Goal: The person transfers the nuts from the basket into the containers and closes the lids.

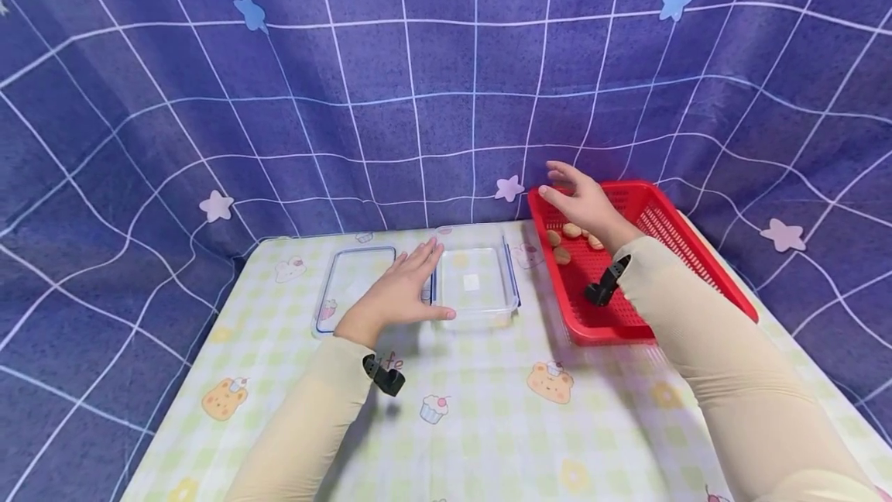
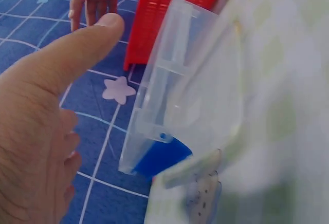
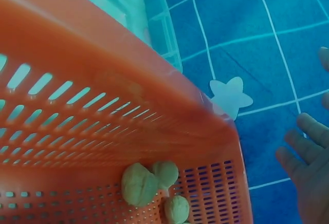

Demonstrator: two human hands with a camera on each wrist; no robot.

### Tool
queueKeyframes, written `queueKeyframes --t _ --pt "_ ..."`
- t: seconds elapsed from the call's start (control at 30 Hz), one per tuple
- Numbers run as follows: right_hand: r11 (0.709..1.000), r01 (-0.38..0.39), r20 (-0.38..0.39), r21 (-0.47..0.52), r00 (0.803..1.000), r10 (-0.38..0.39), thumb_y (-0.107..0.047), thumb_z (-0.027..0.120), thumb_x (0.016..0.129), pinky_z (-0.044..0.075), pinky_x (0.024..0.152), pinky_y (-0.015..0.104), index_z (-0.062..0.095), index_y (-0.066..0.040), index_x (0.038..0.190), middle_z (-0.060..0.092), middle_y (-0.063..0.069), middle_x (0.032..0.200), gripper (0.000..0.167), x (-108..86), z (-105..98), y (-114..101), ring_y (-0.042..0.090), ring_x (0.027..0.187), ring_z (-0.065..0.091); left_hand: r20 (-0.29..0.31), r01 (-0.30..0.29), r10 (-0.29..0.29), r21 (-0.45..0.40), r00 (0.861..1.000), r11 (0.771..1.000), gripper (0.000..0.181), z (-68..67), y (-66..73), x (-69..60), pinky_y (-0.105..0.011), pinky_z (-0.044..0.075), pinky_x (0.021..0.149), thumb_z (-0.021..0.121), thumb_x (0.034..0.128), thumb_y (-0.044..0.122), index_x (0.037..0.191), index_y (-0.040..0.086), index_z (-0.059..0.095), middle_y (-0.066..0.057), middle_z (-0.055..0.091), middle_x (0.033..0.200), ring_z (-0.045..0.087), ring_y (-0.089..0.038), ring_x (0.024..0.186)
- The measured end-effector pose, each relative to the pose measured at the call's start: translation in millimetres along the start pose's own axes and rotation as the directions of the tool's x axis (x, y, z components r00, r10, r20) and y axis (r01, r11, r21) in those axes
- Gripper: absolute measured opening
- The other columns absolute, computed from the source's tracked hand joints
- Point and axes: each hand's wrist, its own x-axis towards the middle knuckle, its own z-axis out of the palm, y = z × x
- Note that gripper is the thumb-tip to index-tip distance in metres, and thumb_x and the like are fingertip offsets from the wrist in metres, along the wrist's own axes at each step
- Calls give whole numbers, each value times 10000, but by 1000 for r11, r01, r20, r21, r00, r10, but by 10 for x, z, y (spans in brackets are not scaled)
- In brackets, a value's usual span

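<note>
In the head view my left hand [image 1: 404, 289] is spread at the left side of a clear container [image 1: 481, 285], holding nothing; whether it touches the rim I cannot tell. The left wrist view has that hand [image 2: 46, 95] beside the container [image 2: 154, 90], thumb extended. My right hand [image 1: 585, 204] is over the back left part of a red basket [image 1: 578, 324], fingers apart and empty. Several round tan pieces [image 1: 561, 256] lie in the basket. The right wrist view has the pieces [image 3: 140, 185] inside the basket [image 3: 190, 90], with the hand [image 3: 311, 162] outside its rim.
A clear lid with a blue edge [image 1: 348, 285] lies left of the container, partly behind my left hand. A patterned cloth [image 1: 488, 424] covers the table. A blue curtain [image 1: 446, 122] with grid lines and stars hangs along the back and sides.
</note>
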Motion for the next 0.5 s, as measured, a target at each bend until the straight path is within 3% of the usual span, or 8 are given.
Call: queueKeyframes --t 0.33,0.5 --pt "999 -6 -18 46 1000 7 -137 639 988 408 1109 536 472 -5 1465 520 280 1436 523 -4 13 185 429 1285 541 -5 -77 77 38 997 996 990 207 -120 -52 -469 79 1257 559 935 654 1624 72 150 -84 94 1695 68 -253 1557" --pt "999 -15 -21 31 1000 16 -85 625 989 452 1062 411 485 44 1424 549 305 1386 475 -41 -23 262 419 1222 576 -4 -109 109 39 994 993 877 270 -110 -70 -470 116 1255 497 999 577 1616 47 170 -99 111 1689 108 -285 1554"
